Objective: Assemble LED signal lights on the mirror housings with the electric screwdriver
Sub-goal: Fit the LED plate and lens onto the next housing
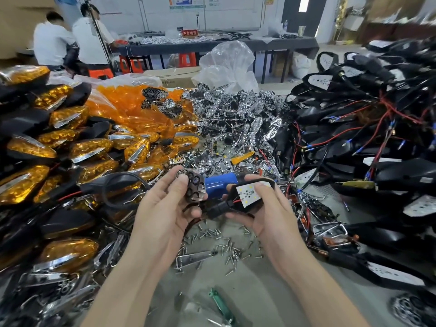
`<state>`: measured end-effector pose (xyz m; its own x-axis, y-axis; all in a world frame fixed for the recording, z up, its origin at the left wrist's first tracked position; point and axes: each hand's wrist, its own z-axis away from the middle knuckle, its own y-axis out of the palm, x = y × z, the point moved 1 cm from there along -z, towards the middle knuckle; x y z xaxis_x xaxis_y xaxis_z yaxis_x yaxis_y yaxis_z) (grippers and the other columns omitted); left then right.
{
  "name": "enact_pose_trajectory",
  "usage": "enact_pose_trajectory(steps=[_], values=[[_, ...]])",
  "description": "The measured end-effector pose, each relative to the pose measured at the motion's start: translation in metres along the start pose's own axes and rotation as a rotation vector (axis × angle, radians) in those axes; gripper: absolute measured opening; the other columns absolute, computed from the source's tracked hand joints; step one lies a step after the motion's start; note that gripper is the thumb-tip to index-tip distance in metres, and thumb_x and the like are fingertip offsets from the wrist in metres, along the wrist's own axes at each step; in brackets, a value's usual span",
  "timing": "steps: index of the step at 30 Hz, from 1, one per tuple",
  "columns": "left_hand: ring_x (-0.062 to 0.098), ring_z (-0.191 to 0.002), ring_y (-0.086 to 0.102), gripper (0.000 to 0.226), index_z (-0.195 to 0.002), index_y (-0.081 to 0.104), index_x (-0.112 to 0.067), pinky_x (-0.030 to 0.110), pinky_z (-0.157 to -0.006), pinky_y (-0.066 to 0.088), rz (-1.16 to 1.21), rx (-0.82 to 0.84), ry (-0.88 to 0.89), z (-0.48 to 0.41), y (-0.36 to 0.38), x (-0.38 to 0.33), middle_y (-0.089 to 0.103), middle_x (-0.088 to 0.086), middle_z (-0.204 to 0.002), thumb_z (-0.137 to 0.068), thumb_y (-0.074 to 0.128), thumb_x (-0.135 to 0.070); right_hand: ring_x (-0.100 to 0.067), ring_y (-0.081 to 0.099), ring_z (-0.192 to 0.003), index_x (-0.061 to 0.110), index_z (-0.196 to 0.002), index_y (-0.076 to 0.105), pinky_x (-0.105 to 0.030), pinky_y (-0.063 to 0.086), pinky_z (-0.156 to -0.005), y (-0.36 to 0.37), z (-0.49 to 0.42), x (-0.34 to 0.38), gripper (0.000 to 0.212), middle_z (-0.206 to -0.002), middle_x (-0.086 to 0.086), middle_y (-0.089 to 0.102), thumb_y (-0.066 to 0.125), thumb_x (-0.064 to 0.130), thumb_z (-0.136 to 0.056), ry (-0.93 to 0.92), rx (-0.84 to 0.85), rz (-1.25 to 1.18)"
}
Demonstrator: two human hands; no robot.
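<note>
Left hand (169, 201): pinches a chrome honeycomb reflector plate (194, 185).
Right hand (264, 208): grips a black mirror housing with white LED board (247, 197), just beside the reflector.

A chrome reflector (194, 186) is held in the left hand (165, 206) and a black housing (256, 206) with a white LED board (250, 191) is gripped in the right hand (269, 213). A blue electric screwdriver (220, 182) is seen just beyond them. Screws (226, 244) are scattered on the worktop (259, 293) beneath.
</note>
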<state>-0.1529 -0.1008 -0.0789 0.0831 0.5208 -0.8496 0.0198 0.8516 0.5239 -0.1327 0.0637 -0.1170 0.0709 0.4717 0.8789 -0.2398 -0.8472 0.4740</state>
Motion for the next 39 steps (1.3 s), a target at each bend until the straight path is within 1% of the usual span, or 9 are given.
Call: enact_pose_trajectory(steps=[6, 10, 15, 20, 24, 28, 32, 35, 39], values=[[0.007, -0.06, 0.056, 0.034, -0.104, 0.063, -0.004, 0.016, -0.041, 0.038, -0.035, 0.021, -0.035, -0.001, -0.001, 0.0, 0.072, 0.009, -0.094, -0.076, 0.07, -0.022, -0.032, 0.077, -0.096, 0.033, -0.085, 0.078, -0.036, 0.062, -0.064, 0.001, -0.001, 0.0, 0.048, -0.107, -0.015, 0.078, 0.041, 0.013, -0.108, 0.021, 0.009, -0.003], [0.008, -0.047, 0.045, 0.018, -0.097, 0.052, -0.011, 0.019, -0.039, 0.034, -0.164, 0.012, -0.012, 0.0, -0.001, -0.001, 0.076, 0.009, -0.104, -0.096, 0.057, -0.029, -0.032, 0.077, -0.096, 0.033, -0.086, 0.079, -0.037, 0.062, -0.064, 0.002, -0.002, -0.001, 0.046, -0.11, -0.016, 0.076, 0.043, 0.013, -0.107, 0.013, -0.007, 0.002], [0.008, -0.037, 0.03, 0.043, -0.115, 0.052, 0.01, 0.018, -0.035, 0.027, -0.242, 0.031, -0.036, 0.003, 0.0, 0.005, 0.065, -0.004, -0.057, -0.101, 0.05, -0.03, -0.032, 0.076, -0.097, 0.032, -0.087, 0.079, -0.037, 0.062, -0.065, 0.001, -0.002, -0.002, 0.043, -0.109, -0.016, 0.077, 0.044, 0.014, -0.106, 0.011, -0.011, -0.005], [0.008, -0.041, 0.037, 0.063, -0.112, 0.055, 0.008, 0.02, -0.037, 0.032, -0.182, 0.088, -0.008, 0.009, 0.006, 0.0, 0.066, -0.003, -0.07, -0.077, 0.068, -0.043, -0.032, 0.076, -0.098, 0.033, -0.088, 0.078, -0.037, 0.062, -0.066, 0.001, -0.002, -0.002, 0.041, -0.107, -0.014, 0.077, 0.045, 0.015, -0.106, 0.003, -0.013, 0.001], [0.009, -0.044, 0.044, 0.05, -0.092, 0.054, -0.008, 0.021, -0.041, 0.041, -0.127, 0.093, -0.037, 0.011, 0.01, -0.003, 0.071, 0.002, -0.083, -0.062, 0.077, -0.04, -0.03, 0.076, -0.097, 0.033, -0.088, 0.078, -0.035, 0.062, -0.066, 0.001, -0.001, -0.002, 0.043, -0.107, -0.014, 0.077, 0.044, 0.015, -0.106, 0.003, -0.012, 0.006], [0.011, -0.059, 0.063, 0.04, -0.094, 0.046, -0.01, 0.023, -0.05, 0.05, -0.075, 0.137, 0.001, 0.009, 0.011, -0.002, 0.073, 0.003, -0.082, -0.068, 0.072, -0.024, -0.03, 0.076, -0.099, 0.032, -0.087, 0.078, -0.038, 0.062, -0.068, 0.001, -0.001, -0.001, 0.043, -0.109, -0.016, 0.076, 0.044, 0.014, -0.106, -0.002, -0.011, -0.013], [0.011, -0.063, 0.061, 0.024, -0.1, 0.059, -0.009, 0.024, -0.062, 0.057, -0.076, 0.184, 0.045, 0.007, 0.008, 0.002, 0.069, 0.0, -0.079, -0.079, 0.065, -0.02, -0.03, 0.076, -0.097, 0.033, -0.087, 0.078, -0.037, 0.062, -0.066, 0.0, -0.002, 0.0, 0.044, -0.109, -0.016, 0.077, 0.043, 0.014, -0.107, 0.006, -0.007, -0.019], [0.016, -0.059, 0.059, 0.022, -0.075, 0.071, -0.016, 0.03, -0.059, 0.055, -0.175, 0.134, 0.084, 0.007, 0.008, 0.007, 0.068, 0.005, -0.08, -0.082, 0.066, -0.036, -0.03, 0.077, -0.095, 0.033, -0.085, 0.078, -0.038, 0.062, -0.067, 0.0, -0.001, 0.001, 0.047, -0.104, -0.015, 0.078, 0.042, 0.013, -0.107, 0.008, -0.002, -0.039], [0.021, -0.056, 0.062, 0.042, -0.073, 0.073, -0.021, 0.036, -0.058, 0.056, -0.285, 0.095, 0.105, 0.006, 0.005, 0.009, 0.068, 0.007, -0.072, -0.077, 0.067, -0.063, -0.029, 0.077, -0.093, 0.028, -0.088, 0.077, -0.039, 0.062, -0.067, 0.0, 0.0, 0.0, 0.042, -0.101, -0.014, 0.078, 0.042, 0.013, -0.107, 0.018, -0.018, -0.039]])
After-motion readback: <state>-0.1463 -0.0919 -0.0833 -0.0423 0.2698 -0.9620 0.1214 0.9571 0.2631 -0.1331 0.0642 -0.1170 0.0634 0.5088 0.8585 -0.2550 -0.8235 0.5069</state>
